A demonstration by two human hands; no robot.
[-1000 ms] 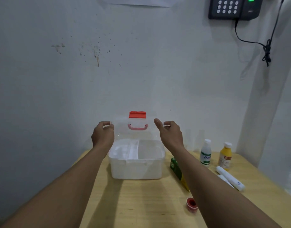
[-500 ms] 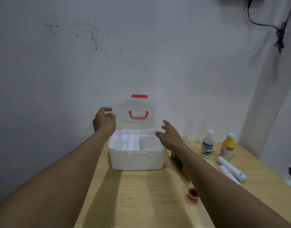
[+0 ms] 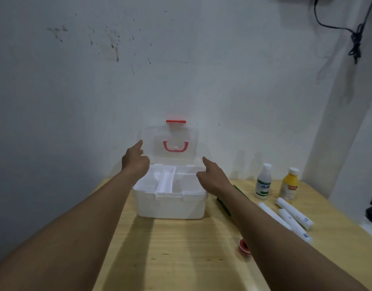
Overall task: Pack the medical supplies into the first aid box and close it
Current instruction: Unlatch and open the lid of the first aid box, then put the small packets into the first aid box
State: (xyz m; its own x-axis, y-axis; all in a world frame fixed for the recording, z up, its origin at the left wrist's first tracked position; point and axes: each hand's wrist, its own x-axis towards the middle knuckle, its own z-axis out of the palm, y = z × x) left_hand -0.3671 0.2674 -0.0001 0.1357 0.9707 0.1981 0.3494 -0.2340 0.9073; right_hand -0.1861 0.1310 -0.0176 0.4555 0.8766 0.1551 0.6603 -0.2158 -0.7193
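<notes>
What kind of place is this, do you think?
Likely a plain indoor room corner used as a work spot, not clearly a clinic: a small wooden table against a stained white wall, a black cable hanging on it, and an open first aid box.

One box (image 3: 170,204) is sitting on the desk (image 3: 181,248), near its back edge. Two bottles (image 3: 263,182) are standing by the far right corner. Three tubes (image 3: 294,213) are lying along the right edge. One tape roll (image 3: 243,246) is resting nearer the front edge. One green carton (image 3: 224,203) is showing just beside the box.
</notes>
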